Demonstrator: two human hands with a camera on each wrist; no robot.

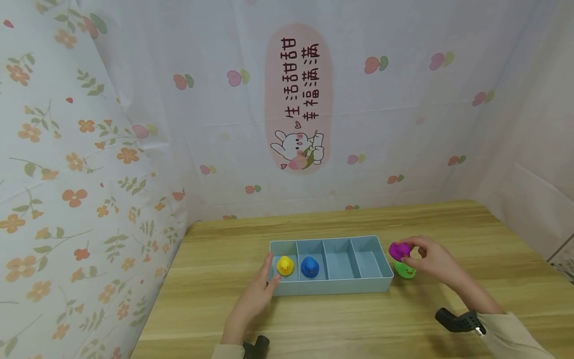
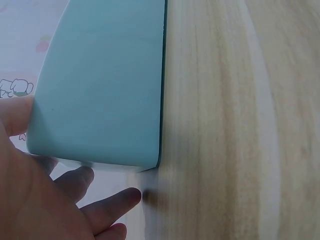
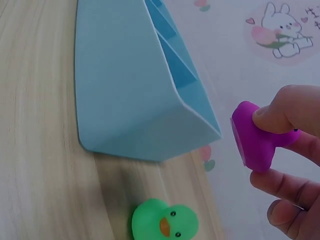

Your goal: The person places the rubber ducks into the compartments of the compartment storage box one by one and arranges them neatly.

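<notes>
A light blue box (image 1: 332, 287) with a row of compartments lies lengthwise on the table. My left hand (image 1: 254, 295) grips its left end, thumb at the near rim and fingers along the end wall. A yellow toy duck (image 1: 285, 266) sits in the leftmost compartment, a blue toy duck (image 1: 310, 268) in the one beside it. Just past the box's right end, my right hand (image 1: 434, 258) pinches a purple toy duck (image 3: 256, 137) between thumb and fingers, held above the table. Below it a green toy duck (image 3: 165, 220) stands on the wood, partly hidden in the head view.
The wooden table (image 1: 211, 264) extends around the box on all sides. Behind it hangs a pale printed cloth (image 1: 215, 129) with writing and a rabbit picture. A flowered cloth (image 1: 80, 199) borders the left side.
</notes>
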